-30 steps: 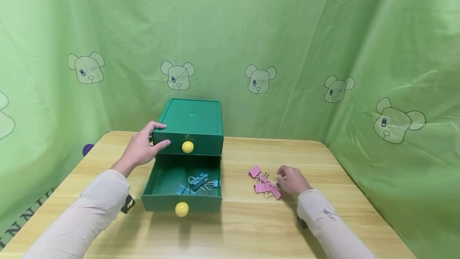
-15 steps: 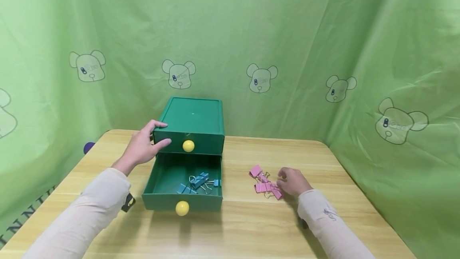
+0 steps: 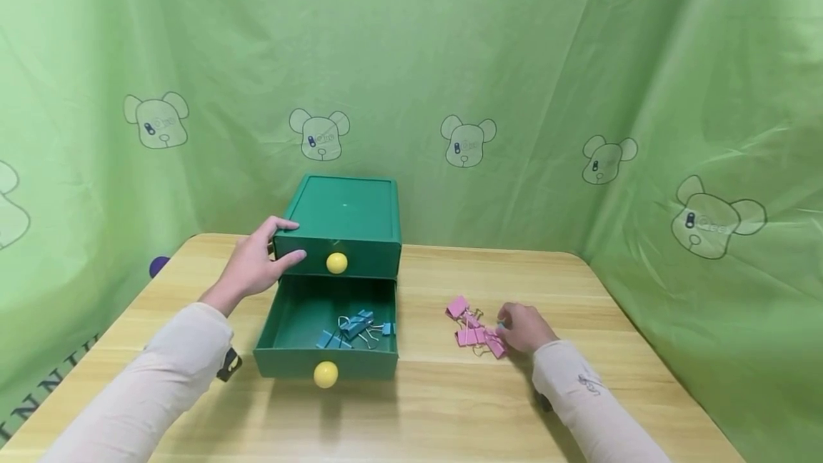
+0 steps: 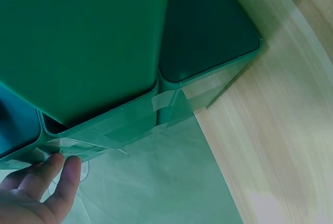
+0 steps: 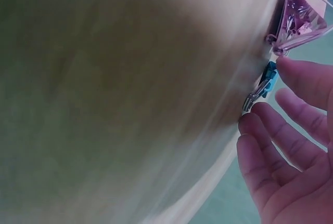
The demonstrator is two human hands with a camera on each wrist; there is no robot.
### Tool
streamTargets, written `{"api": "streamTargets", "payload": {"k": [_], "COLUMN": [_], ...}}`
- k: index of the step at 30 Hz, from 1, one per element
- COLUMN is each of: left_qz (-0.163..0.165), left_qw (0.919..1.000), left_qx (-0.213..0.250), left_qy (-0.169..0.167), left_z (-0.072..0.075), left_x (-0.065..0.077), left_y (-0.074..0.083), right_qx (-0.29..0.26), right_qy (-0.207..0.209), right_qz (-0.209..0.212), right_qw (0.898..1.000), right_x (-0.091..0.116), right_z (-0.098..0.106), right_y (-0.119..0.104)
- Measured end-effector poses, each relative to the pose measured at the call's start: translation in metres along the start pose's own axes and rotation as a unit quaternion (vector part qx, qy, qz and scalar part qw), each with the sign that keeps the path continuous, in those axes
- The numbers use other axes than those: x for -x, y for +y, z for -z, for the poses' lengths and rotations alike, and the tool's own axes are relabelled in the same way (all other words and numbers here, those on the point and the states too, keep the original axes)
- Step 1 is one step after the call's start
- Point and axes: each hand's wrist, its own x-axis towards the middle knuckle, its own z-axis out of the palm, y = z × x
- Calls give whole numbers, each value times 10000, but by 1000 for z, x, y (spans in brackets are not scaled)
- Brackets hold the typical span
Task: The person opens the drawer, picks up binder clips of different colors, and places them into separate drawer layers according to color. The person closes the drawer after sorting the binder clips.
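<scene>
My left hand [image 3: 252, 263] steadies the front left corner of a green two-drawer box [image 3: 343, 209], a fingertip on its top and the thumb against the upper drawer front. Below, the lower drawer [image 3: 324, 363] stands pulled out, with several blue binder clips [image 3: 356, 325] in it. On the table to the right, my right hand [image 3: 529, 329] has a blue binder clip [image 5: 269, 77] between thumb and fingers; only a sliver of that clip shows in the head view. Several pink binder clips [image 3: 471, 335] lie in a pile right beside those fingertips.
Both drawers have round yellow knobs [image 3: 326, 374]. A wooden table [image 3: 450, 413] carries everything. Green curtain [image 3: 398, 70] with bear-head prints surrounds the back and sides. A small dark object [image 3: 229, 364] shows beside the left sleeve.
The right fingers have closed in a little around the blue binder clip, which has shifted slightly. The left hand, box and pink clips stay put.
</scene>
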Motion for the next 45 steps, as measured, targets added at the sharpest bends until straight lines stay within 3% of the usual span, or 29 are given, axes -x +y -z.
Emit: {"api": "streamTargets", "payload": {"k": [21,45], "left_qz": [36,95], "left_qw": [10000,9999], "left_qx": [52,85], "left_qy": [-6,-41], "left_z": [0,0], "left_x": [1,2], "left_y": [-1,1], "right_qx": [236,-97], "right_qy": [2,153], "right_qz": [158,50], "right_qw": [9996,9998], "right_x": [-2,3], "right_z": [-1,10], "right_y": [1,-3]}}
